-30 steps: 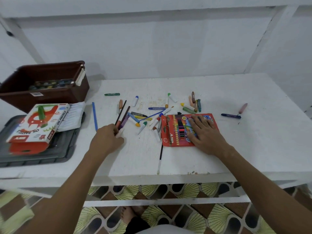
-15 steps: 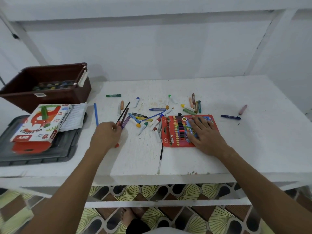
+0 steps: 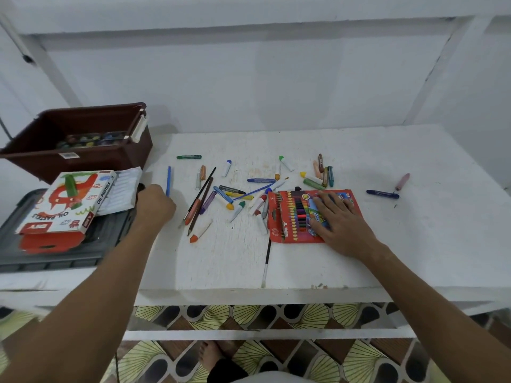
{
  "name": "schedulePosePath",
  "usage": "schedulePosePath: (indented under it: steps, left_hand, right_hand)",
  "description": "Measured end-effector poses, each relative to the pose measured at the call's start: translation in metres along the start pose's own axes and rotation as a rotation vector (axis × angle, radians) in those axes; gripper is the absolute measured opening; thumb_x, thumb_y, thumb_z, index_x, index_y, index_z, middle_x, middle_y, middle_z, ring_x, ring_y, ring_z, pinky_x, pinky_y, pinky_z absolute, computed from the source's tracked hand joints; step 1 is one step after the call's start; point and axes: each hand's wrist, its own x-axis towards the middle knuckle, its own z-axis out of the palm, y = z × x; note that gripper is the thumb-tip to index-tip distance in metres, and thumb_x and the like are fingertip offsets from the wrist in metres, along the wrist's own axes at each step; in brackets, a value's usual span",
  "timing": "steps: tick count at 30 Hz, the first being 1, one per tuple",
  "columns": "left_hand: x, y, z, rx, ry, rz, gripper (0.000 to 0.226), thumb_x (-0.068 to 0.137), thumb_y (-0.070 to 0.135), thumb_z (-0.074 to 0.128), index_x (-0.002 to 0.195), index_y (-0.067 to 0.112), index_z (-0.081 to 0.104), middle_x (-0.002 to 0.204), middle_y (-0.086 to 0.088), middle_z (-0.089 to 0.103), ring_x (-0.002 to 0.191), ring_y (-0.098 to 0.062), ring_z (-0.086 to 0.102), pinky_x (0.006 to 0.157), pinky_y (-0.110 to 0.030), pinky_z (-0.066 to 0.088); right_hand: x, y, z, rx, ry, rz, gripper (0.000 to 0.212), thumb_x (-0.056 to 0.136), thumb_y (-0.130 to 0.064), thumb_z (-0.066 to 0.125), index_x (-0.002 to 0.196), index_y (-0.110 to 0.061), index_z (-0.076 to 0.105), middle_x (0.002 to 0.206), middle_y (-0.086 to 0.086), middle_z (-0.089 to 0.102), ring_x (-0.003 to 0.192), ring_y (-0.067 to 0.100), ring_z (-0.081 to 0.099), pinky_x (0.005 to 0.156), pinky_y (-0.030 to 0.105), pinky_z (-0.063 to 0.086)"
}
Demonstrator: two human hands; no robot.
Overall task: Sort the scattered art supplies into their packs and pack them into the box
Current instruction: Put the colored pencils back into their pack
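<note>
On the white painted table (image 3: 318,266), the right hand (image 3: 341,221) lies flat with straight, slightly spread fingers pressing on the red cardboard crayon pack (image 3: 293,215), which sits near the table's middle. Left of that pack lies a loose scatter of crayons, markers and thin brushes (image 3: 237,194), with a dark blue crayon (image 3: 381,193) and a pink one (image 3: 402,181) apart on the far right. The left hand (image 3: 154,205) is at the lower end of a slim blue pencil (image 3: 168,181), its fingers curled under; whether they pinch the pencil cannot be told. At the left edge, a white and red oil pastels box (image 3: 66,203) rests on a grey plastic lid (image 3: 49,258), and behind it stands the dark brown plastic box (image 3: 83,158) with paint pots inside.
</note>
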Motion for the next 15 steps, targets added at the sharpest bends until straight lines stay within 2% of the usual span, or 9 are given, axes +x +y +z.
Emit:
schedulePosePath:
  steps: [3,6,8,10,13,15]
  left_hand:
    - [-0.007,0.017,-0.002,-0.082,0.040,0.110,0.029,0.091,0.010,0.056,0.116,-0.005,0.062,0.113,-0.022,0.065,0.104,-0.036,0.060,0.086,-0.035,0.047]
    - [-0.014,0.036,0.000,-0.086,-0.054,0.221,0.025,0.087,0.008,0.053,0.104,0.002,0.071,0.097,-0.017,0.070,0.081,-0.028,0.060,0.071,-0.027,0.046]
    - [-0.014,0.046,0.002,-0.055,-0.135,0.218,0.023,0.087,0.012,0.055,0.098,0.001,0.072,0.090,-0.016,0.069,0.074,-0.025,0.057,0.067,-0.028,0.047]
    - [-0.017,0.052,0.003,0.001,-0.191,0.194,0.025,0.087,0.025,0.062,0.090,0.001,0.069,0.081,-0.012,0.066,0.069,-0.022,0.056,0.062,-0.030,0.048]
    - [-0.026,0.051,0.009,0.104,-0.171,0.169,0.041,0.087,0.047,0.061,0.076,0.008,0.054,0.067,-0.005,0.052,0.057,-0.015,0.048,0.045,-0.026,0.035]
    - [-0.033,0.049,0.010,0.136,-0.133,0.149,0.035,0.089,0.041,0.060,0.082,0.008,0.053,0.069,-0.003,0.049,0.058,-0.015,0.047,0.045,-0.025,0.032]
  right_hand:
    - [0.000,-0.001,0.000,0.007,0.009,0.007,0.085,0.080,-0.071,0.000,0.152,-0.025,0.003,0.160,-0.003,0.002,0.147,0.016,-0.004,0.116,0.034,-0.005]
    - [0.000,-0.001,-0.001,0.019,0.007,0.010,0.079,0.084,-0.066,0.009,0.152,-0.026,0.004,0.160,-0.004,0.002,0.147,0.015,-0.004,0.116,0.034,-0.005]
    - [-0.001,-0.001,-0.002,0.017,0.005,0.011,0.079,0.084,-0.067,0.009,0.152,-0.026,0.003,0.160,-0.004,0.001,0.147,0.015,-0.004,0.116,0.034,-0.005]
    - [-0.001,-0.001,-0.002,0.019,0.004,0.009,0.083,0.082,-0.071,0.005,0.151,-0.026,0.003,0.160,-0.004,0.001,0.147,0.015,-0.004,0.116,0.034,-0.005]
    - [-0.002,-0.001,-0.002,0.026,0.006,0.010,0.084,0.081,-0.071,0.003,0.152,-0.026,0.004,0.160,-0.003,0.002,0.147,0.015,-0.004,0.116,0.033,-0.005]
    - [-0.002,-0.002,-0.003,0.035,0.009,0.013,0.080,0.084,-0.068,0.009,0.152,-0.025,0.004,0.160,-0.003,0.002,0.147,0.016,-0.004,0.115,0.033,-0.006]
